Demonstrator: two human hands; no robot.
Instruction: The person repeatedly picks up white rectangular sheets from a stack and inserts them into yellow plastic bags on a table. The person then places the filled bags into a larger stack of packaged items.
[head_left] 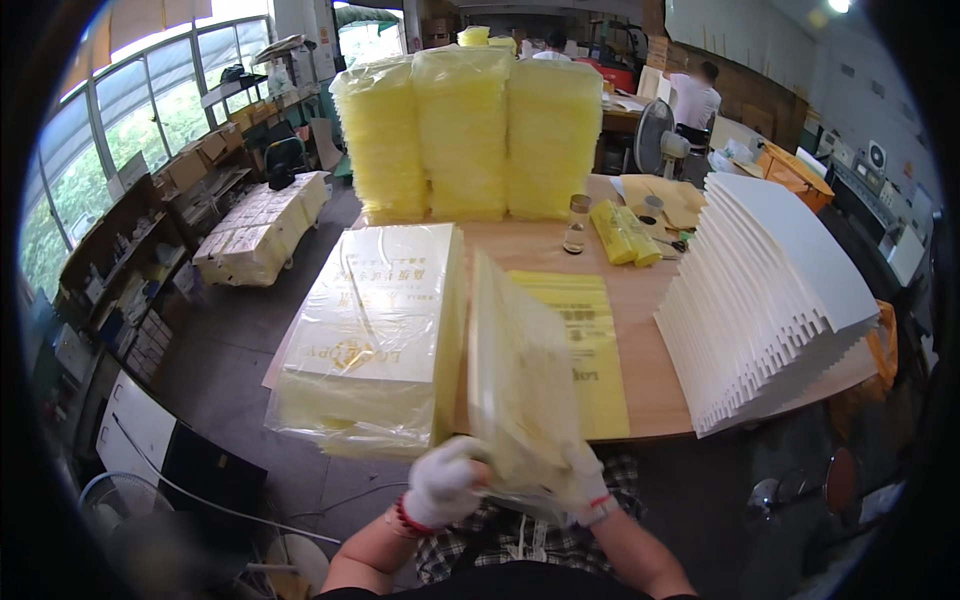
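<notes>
Both my hands wear white gloves. Between them, over the near table edge, a cream flat packet in a clear plastic bag [522,350] stands on its edge, tilted. My left hand [448,482] is closed on the bag's lower left corner. The lower right side is gripped by my right hand [588,482], its fingers partly hidden by the plastic. To the left lies a stack of bagged packets [390,290] with gold print. Under and right of the held packet, yellow printed bags [598,350] lie flat on the wooden table [645,330].
Tall stacks of yellow bagged sheets [462,135] line the table's back. A leaning stack of white boards [780,270] stands at right. Near the back are a glass jar [577,222], a yellow bag roll [625,232] and scissors [680,243]. A person [693,98] sits beyond a fan [655,138].
</notes>
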